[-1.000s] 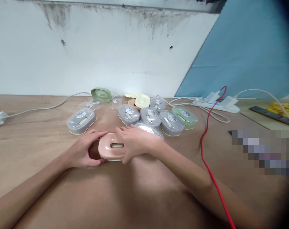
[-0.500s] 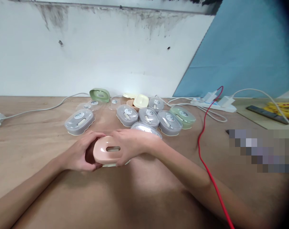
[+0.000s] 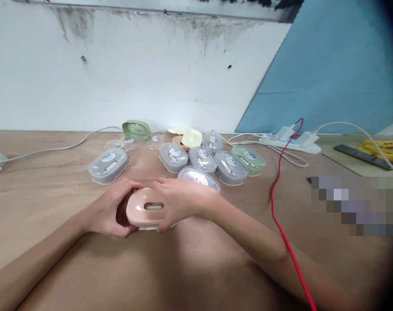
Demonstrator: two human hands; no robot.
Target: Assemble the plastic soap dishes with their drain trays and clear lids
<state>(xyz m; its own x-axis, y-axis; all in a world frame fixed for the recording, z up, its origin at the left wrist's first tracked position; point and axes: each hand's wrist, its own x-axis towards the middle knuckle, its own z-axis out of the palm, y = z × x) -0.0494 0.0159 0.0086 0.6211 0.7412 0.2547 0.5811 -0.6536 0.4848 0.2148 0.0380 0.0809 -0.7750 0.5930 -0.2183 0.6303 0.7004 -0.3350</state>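
A pink oval soap box [image 3: 139, 207] with a slot in its lid is between my two hands, low over the wooden table. Through the slot a pale strip shows, and a pale edge sticks out under the box's front. My left hand [image 3: 110, 211] curls around the left end, thumb at the front and fingers behind. Over the right end lies my right hand [image 3: 183, 201], thumb at the front edge, hiding that side of the box. Just behind the right hand sits a grey soap box [image 3: 193, 173] with a clear cover and round sticker, partly hidden.
Several grey soap boxes [image 3: 173, 157] and a green soap box [image 3: 248, 160] stand behind my hands. Farther back are a green lid [image 3: 136, 129] and a cream lid [image 3: 192, 138]. A red cable [image 3: 276, 181] crosses on the right, by a white power strip [image 3: 290, 144].
Both hands and the pink soap box have shifted slightly down in the view. A bit more of the pale strip shows in the slot. The grip looks the same.
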